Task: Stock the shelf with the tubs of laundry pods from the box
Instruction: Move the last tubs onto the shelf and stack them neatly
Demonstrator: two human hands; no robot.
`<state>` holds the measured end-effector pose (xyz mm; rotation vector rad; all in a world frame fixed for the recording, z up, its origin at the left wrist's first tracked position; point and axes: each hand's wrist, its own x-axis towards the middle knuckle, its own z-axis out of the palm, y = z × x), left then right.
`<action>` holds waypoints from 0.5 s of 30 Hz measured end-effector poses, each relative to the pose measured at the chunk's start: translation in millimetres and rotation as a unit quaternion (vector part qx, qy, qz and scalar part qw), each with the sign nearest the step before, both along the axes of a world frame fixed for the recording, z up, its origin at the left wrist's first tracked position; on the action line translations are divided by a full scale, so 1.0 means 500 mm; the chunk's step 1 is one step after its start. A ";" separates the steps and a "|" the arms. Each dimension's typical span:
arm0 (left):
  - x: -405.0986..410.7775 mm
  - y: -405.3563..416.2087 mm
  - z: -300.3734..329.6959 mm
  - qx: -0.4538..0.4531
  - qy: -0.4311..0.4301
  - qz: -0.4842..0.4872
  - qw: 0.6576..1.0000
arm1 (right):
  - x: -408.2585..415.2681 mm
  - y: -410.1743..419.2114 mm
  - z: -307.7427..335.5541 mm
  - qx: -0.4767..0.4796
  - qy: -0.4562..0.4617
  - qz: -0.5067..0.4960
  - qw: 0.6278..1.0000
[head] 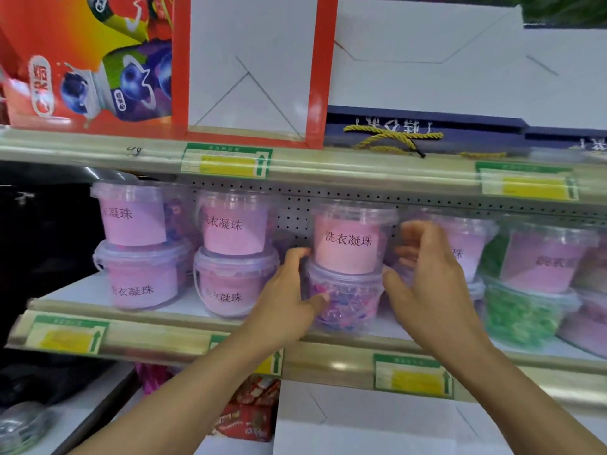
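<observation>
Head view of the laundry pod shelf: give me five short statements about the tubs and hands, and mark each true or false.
1. The tubs on the middle shelf stand stacked two high. True.
2. The left hand rests on the shelf edge, away from any tub. False: it is against the lower tub of the centre stack.
3. The upper tub of the centre stack carries a pink label with printed characters. True.
4. The tub of green pods sits left of the centre stack. False: it sits to the right.
5. The right hand is beside the centre stack, fingers curled near the upper tub. True.
</observation>
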<state>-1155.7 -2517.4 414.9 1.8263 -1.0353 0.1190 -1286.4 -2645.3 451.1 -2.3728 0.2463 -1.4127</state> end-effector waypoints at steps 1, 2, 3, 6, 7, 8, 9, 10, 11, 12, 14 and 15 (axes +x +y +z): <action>0.004 -0.005 0.002 -0.008 0.021 -0.007 1.000 | 0.002 0.002 0.009 -0.005 -0.002 -0.004 1.000; 0.007 -0.008 0.003 -0.015 0.040 -0.015 0.999 | 0.004 0.001 0.018 -0.024 0.003 -0.015 1.000; 0.010 -0.010 0.003 -0.023 0.058 -0.026 0.998 | 0.009 -0.002 0.026 -0.044 0.012 -0.029 0.999; 0.016 -0.012 -0.001 -0.048 0.081 -0.056 0.994 | 0.028 -0.019 0.047 -0.058 0.048 -0.069 0.995; 0.016 -0.012 -0.001 -0.050 0.073 -0.059 0.994 | 0.034 -0.024 0.050 -0.047 0.044 -0.072 0.995; 0.016 -0.011 -0.002 -0.052 0.061 -0.060 0.995 | 0.038 -0.028 0.052 -0.032 0.031 -0.070 0.997; 0.014 -0.011 -0.002 -0.052 0.045 -0.057 0.996 | 0.041 -0.028 0.053 -0.016 0.012 -0.065 0.998; 0.011 -0.012 -0.001 -0.049 0.023 -0.047 0.997 | 0.043 -0.026 0.051 -0.006 -0.008 -0.065 0.998; 0.005 -0.013 0.001 -0.041 -0.004 -0.026 0.999 | 0.045 -0.022 0.048 -0.001 -0.031 -0.068 0.997; -0.006 -0.016 0.004 -0.031 -0.034 0.007 0.999 | 0.047 -0.016 0.046 0.002 -0.056 -0.068 0.996; -0.037 -0.026 0.009 -0.017 -0.089 0.095 0.991 | 0.051 0.000 0.039 0.002 -0.099 -0.058 0.993; -0.051 -0.033 0.011 -0.017 -0.111 0.137 0.984 | 0.052 0.008 0.034 -0.007 -0.108 -0.051 0.993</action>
